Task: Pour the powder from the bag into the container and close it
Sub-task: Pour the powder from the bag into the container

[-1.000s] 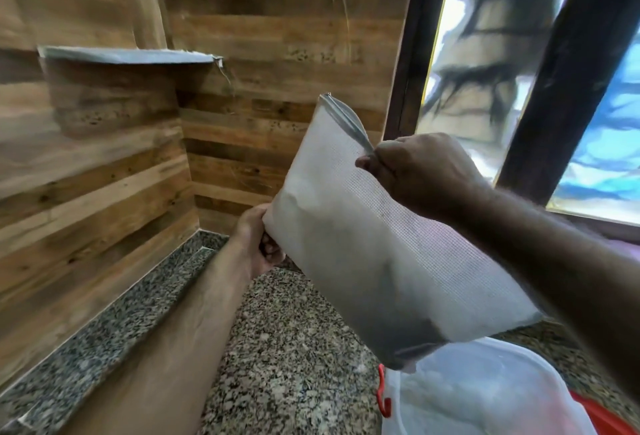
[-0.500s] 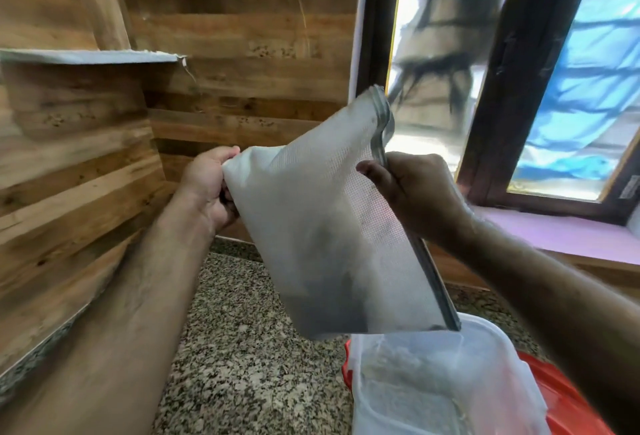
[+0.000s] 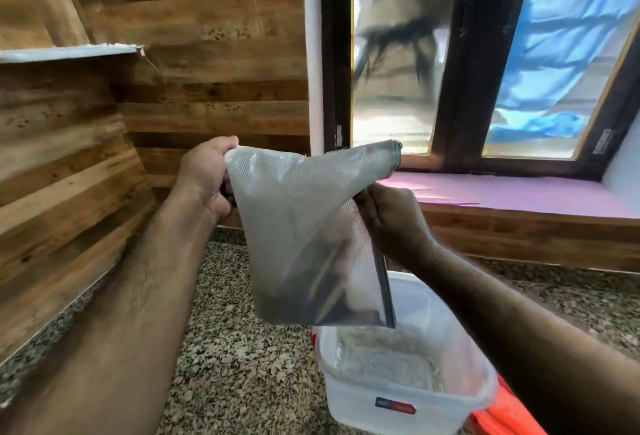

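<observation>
1. The left hand (image 3: pixel 204 178) grips one upper corner of the mesh bag (image 3: pixel 304 237).
2. The right hand (image 3: pixel 391 223) pinches the bag's dark zipper edge.
3. The bag hangs tilted, its low end above the open plastic container (image 3: pixel 398 396).
4. The container sits on the speckled worktop (image 3: pixel 235 365), powder (image 3: pixel 384 363) inside.

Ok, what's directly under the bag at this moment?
The open translucent container sits under the bag, a layer of pale powder on its bottom. A red lid shows at its right side. The bag's lower edge hides the container's far rim.
</observation>
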Available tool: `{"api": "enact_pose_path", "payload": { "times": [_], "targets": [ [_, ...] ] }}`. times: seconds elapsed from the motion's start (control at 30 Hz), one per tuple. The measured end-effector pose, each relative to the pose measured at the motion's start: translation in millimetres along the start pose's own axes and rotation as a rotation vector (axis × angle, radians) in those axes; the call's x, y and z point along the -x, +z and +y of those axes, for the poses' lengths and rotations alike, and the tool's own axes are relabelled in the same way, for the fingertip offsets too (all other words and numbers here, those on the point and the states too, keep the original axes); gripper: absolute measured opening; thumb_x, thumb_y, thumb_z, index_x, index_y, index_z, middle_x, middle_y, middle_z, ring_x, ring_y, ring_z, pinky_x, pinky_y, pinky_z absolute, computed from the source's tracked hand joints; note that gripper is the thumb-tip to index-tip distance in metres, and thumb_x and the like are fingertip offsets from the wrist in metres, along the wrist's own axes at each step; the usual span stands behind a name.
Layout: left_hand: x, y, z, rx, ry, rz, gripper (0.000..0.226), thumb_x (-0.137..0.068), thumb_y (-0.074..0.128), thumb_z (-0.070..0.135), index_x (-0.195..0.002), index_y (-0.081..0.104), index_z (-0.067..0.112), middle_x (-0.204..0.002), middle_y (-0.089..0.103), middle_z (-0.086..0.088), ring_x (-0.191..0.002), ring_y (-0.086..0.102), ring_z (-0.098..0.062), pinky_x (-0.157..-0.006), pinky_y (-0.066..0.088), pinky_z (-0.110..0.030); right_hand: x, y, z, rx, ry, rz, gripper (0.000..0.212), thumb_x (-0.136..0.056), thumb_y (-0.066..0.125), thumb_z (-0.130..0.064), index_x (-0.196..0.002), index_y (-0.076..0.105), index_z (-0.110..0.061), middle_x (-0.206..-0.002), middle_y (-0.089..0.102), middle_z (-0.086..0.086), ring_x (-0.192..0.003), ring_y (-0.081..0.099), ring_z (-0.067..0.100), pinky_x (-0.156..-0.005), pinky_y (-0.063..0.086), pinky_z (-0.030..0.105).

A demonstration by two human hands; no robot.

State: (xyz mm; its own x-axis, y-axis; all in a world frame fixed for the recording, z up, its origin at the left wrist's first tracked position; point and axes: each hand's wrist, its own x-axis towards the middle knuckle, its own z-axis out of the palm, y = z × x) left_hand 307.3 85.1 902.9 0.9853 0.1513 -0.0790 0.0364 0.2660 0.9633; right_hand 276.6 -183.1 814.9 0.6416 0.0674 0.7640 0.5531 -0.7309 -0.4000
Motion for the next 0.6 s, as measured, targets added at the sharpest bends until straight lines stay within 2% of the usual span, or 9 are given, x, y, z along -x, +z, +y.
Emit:
{"api": "enact_pose_path", "payload": {
  "times": [0.07,0.17,0.23,0.3,0.33,0.43,0.53,0.6],
  "targets": [
    [6.6,9.8,-2.6,-0.045,0.021,0.013,0.043,-0.109,0.058,0.031,-0.069,0.061,0.016,-0.044,0.046,0.007,-0.032,0.037,-0.006,-0.034,0.03,-0.015,11.2,-1.2,10.6,0.001,0.044,0.001,0.054,-0.111,0.044,-0.046,-0.072,0.06,-0.012,-0.048,0.034,-0.013,-0.047,0.051,0.002,-0.046,0.027,0.014],
    [15.8,24.0,-4.7,-0.085,0.045,0.035,0.045,-0.11,0.058,0.031,-0.067,0.061,0.016,-0.044,0.046,0.007,-0.031,0.037,-0.006,-0.034,0.03,-0.014,29.5,-4.2,24.0,-0.017,0.106,-0.003,0.055,-0.11,0.042,-0.054,-0.072,0.055,-0.016,-0.05,0.041,-0.013,-0.054,0.056,-0.001,-0.05,0.032,0.014],
    [21.0,32.1,-5.6,-0.102,0.057,0.039,0.046,-0.109,0.058,0.031,-0.066,0.059,0.016,-0.045,0.045,0.006,-0.032,0.036,-0.006,-0.034,0.029,-0.014,40.8,-6.7,31.0,-0.03,0.142,0.004,0.052,-0.108,0.043,-0.057,-0.071,0.05,-0.022,-0.052,0.044,-0.013,-0.052,0.055,0.001,-0.05,0.033,0.014],
    [24.5,38.9,-6.9,-0.115,0.068,0.035,0.044,-0.108,0.058,0.031,-0.066,0.058,0.017,-0.046,0.045,0.007,-0.033,0.037,-0.007,-0.035,0.028,-0.016,51.7,-7.7,38.7,-0.052,0.186,0.023,0.057,-0.106,0.04,-0.062,-0.069,0.048,-0.02,-0.053,0.046,-0.01,-0.048,0.049,0.005,-0.048,0.03,0.017],
    [26.0,42.0,-7.7,-0.123,0.073,0.034,0.044,-0.108,0.059,0.031,-0.066,0.058,0.018,-0.046,0.045,0.007,-0.033,0.036,-0.007,-0.035,0.028,-0.017,57.1,-8.1,42.9,-0.083,0.21,0.032,0.059,-0.105,0.04,-0.064,-0.068,0.049,-0.018,-0.054,0.048,-0.008,-0.048,0.049,0.007,-0.048,0.031,0.018],
    [30.1,52.5,-8.5,-0.169,0.094,0.053,0.04,-0.105,0.063,0.031,-0.068,0.061,0.018,-0.043,0.045,0.009,-0.033,0.036,-0.007,-0.04,0.028,-0.021,71.6,-10.4,52.1,-0.136,0.262,0.016,0.074,-0.102,0.036,-0.074,-0.076,0.061,-0.01,-0.062,0.063,-0.001,-0.057,0.06,0.019,-0.053,0.045,0.037],
    [37.1,64.7,-10.5,-0.212,0.115,0.053,0.035,-0.105,0.063,0.033,-0.074,0.067,0.017,-0.045,0.05,0.009,-0.036,0.041,-0.007,-0.047,0.031,-0.026,83.0,-13.8,58.7,-0.158,0.279,0.025,0.068,-0.103,0.04,-0.068,-0.082,0.067,-0.01,-0.069,0.07,0.001,-0.064,0.065,0.024,-0.058,0.049,0.04],
    [41.7,73.0,-12.5,-0.251,0.141,0.069,0.03,-0.105,0.064,0.034,-0.083,0.074,0.015,-0.049,0.057,0.008,-0.041,0.048,-0.008,-0.05,0.035,-0.028,91.0,-15.9,63.3,-0.177,0.298,0.018,0.061,-0.104,0.042,-0.064,-0.085,0.069,-0.012,-0.072,0.07,-0.004,-0.066,0.065,0.019,-0.06,0.048,0.037]
  ]
}}
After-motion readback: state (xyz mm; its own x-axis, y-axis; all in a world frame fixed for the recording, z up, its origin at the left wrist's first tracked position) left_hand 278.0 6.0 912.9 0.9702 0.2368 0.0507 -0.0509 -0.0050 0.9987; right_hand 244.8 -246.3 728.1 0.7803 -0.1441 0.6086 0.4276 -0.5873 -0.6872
